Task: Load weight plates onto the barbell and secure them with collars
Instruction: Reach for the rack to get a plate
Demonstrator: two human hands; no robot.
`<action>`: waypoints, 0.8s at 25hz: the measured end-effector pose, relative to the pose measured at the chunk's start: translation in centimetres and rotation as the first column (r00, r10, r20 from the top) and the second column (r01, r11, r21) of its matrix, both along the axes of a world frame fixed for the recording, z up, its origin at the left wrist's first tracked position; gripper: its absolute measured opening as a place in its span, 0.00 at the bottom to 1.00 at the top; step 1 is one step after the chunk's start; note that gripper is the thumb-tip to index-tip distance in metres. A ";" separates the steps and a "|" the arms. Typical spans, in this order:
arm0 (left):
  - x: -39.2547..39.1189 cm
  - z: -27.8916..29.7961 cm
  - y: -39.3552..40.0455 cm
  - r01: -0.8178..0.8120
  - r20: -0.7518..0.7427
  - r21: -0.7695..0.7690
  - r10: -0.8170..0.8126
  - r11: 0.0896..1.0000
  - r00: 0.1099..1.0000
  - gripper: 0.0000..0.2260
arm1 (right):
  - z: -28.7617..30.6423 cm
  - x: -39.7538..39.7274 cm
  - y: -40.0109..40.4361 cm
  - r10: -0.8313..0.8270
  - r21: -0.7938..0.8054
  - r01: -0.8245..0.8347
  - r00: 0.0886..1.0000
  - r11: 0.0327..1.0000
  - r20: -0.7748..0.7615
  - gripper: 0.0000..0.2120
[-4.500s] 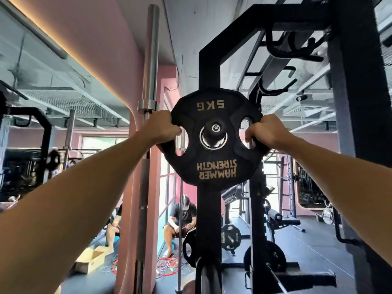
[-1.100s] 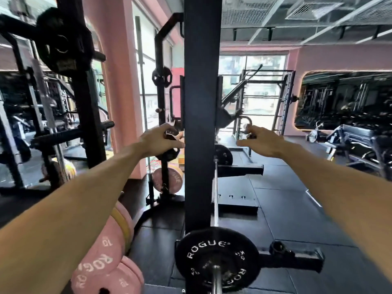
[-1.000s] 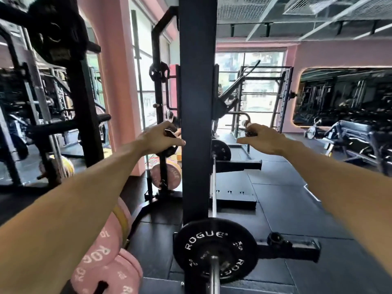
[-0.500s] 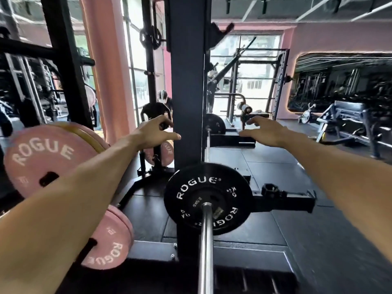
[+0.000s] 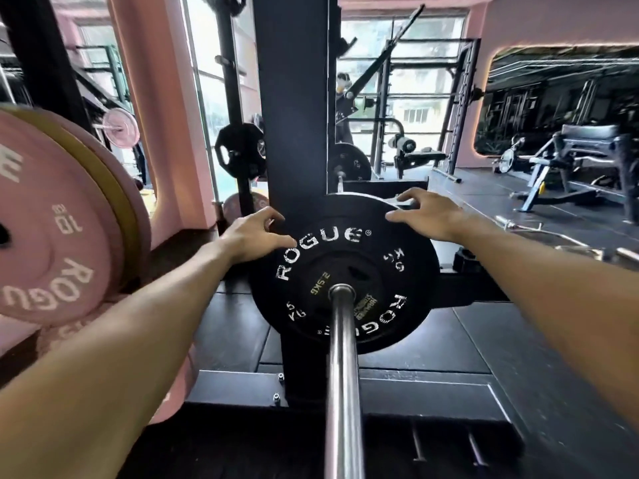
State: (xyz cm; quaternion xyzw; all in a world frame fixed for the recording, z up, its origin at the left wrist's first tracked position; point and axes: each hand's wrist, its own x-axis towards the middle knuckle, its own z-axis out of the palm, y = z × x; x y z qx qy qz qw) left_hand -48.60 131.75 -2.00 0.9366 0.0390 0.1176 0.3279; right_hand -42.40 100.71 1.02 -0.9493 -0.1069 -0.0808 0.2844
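Observation:
The steel barbell sleeve (image 5: 342, 357) points straight at me from the bottom centre. On it sits a black ROGUE 5 kg plate (image 5: 408, 271), with a smaller 2.5 kg plate (image 5: 321, 281) in front of it around the bar. My left hand (image 5: 254, 236) is at the big plate's upper left rim, fingers loosely curled and thumb against its face, holding nothing. My right hand (image 5: 427, 216) lies over the upper right rim with fingers spread. I see no collar on the sleeve.
The black rack upright (image 5: 294, 115) rises right behind the plate. Pink ROGUE 10 kg plates (image 5: 52, 216) hang on pegs at the left. A black grip plate (image 5: 242, 153) hangs further back, a bench machine (image 5: 581, 160) stands at the right, and a person (image 5: 344, 98) is by the window.
My view has dropped and closed in on the loaded sleeve. Both empty hands came down from mid-air beside the upright to the black plate's top rim.

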 end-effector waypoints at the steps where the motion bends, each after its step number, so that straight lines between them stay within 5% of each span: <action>1: 0.7 -1.4 0.0 -0.004 -0.023 -0.009 0.004 1.000 1.000 0.29 | -1.2 0.6 0.3 0.005 0.020 -0.005 1.000 1.000 0.008 0.26; 7: 5.5 -9.4 -0.1 -0.022 -0.079 -0.069 0.017 0.997 0.997 0.28 | -10.0 4.4 3.6 0.059 0.075 -0.061 0.998 0.995 0.029 0.13; 14: 7.7 -16.3 -0.7 -0.029 -0.094 -0.082 0.022 0.996 0.995 0.27 | -16.9 5.3 5.1 -0.039 -0.072 0.064 0.953 0.995 0.300 0.23; 20: 8.7 -18.5 -2.4 -0.027 -0.018 -0.090 0.025 0.996 1.000 0.27 | -19.1 4.9 4.8 -0.211 -0.232 0.227 0.973 0.946 0.090 0.23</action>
